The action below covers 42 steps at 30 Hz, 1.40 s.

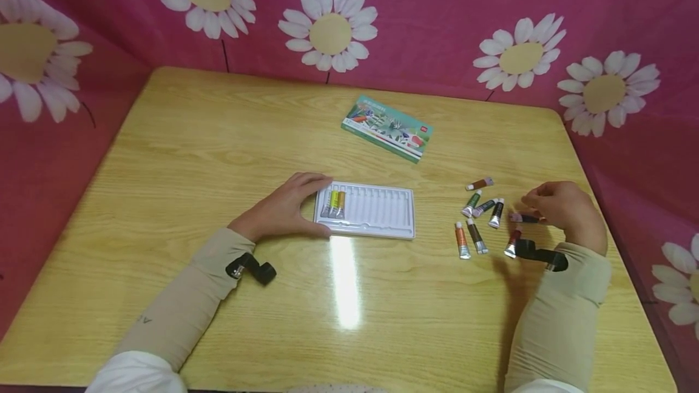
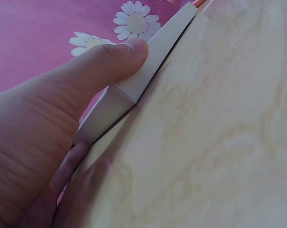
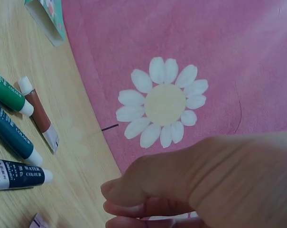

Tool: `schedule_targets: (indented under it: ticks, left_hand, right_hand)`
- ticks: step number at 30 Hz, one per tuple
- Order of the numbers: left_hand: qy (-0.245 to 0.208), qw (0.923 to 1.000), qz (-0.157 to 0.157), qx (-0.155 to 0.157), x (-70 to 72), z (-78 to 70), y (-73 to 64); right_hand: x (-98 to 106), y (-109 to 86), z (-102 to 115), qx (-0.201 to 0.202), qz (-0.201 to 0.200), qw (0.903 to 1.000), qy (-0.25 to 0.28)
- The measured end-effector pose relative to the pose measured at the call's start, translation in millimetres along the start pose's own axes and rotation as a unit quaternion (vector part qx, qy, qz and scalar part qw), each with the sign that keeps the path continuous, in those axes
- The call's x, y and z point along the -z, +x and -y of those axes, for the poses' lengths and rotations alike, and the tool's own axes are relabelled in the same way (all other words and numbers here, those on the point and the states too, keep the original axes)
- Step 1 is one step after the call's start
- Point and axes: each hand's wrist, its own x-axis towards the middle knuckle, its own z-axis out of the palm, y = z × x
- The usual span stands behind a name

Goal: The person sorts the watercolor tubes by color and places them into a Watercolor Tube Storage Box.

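Note:
My left hand (image 1: 289, 208) grips the left end of a white plastic tray (image 1: 377, 229), its thumb along the near side and fingers at the far corner. In the left wrist view the thumb presses the tray's side wall (image 2: 157, 52). Three small paint tubes (image 1: 334, 204), one silvery, one yellow and one ochre, lie side by side in the tray's left slots. My right hand (image 1: 565, 208) hovers over the loose tubes on the right, fingers loosely bent and tips close together, nothing visible between them. A dark tube (image 1: 524, 218) lies partly hidden beneath it.
Several loose paint tubes lie right of the tray, among them a green one (image 1: 472, 204), a brown one (image 1: 479, 184), an orange one (image 1: 462, 240) and a red one (image 1: 513, 241). Behind the tray lies a green illustrated box (image 1: 388, 128). Pink flowered cloth (image 1: 420, 17) surrounds the wooden table.

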Motion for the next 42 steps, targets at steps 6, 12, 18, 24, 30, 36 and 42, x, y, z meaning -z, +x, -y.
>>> schedule_targets:
  ticks: [6,12,18,24,30,36,42]
  left_hand:
    - [-0.002,1.0000,0.000,-0.002,-0.6,-0.8,-0.5]
    - [-0.002,1.0000,0.002,-0.001,-1.9,-1.2,-1.0]
    - [-0.001,1.0000,-0.001,0.000,-2.1,-1.2,-1.3]
    - [0.001,1.0000,-0.005,-0.006,-1.5,-0.7,-1.2]
    - [0.002,1.0000,-0.004,-0.002,-0.9,-1.2,-1.6]
    - [0.003,1.0000,-0.005,-0.002,-1.4,-0.6,-0.9]
    - [0.004,1.0000,-0.005,-0.002,-1.5,0.7,-0.3]
  right_hand:
    - [0,-0.9,-3,0.001,0.007,0.9999,0.008]
    - [-1,-1.8,-5,0.002,0.010,0.9998,0.016]
    - [-2,-2.0,-4,-0.001,0.013,0.9996,0.026]
    - [-4,-2.8,-2,-0.006,0.014,0.9990,0.042]
    - [-5,-6.0,8,0.006,0.028,0.9989,0.037]
    - [-8,-10.1,28,0.036,0.095,0.9935,0.051]
    - [-12,-13.0,44,0.065,0.133,0.9884,0.034]
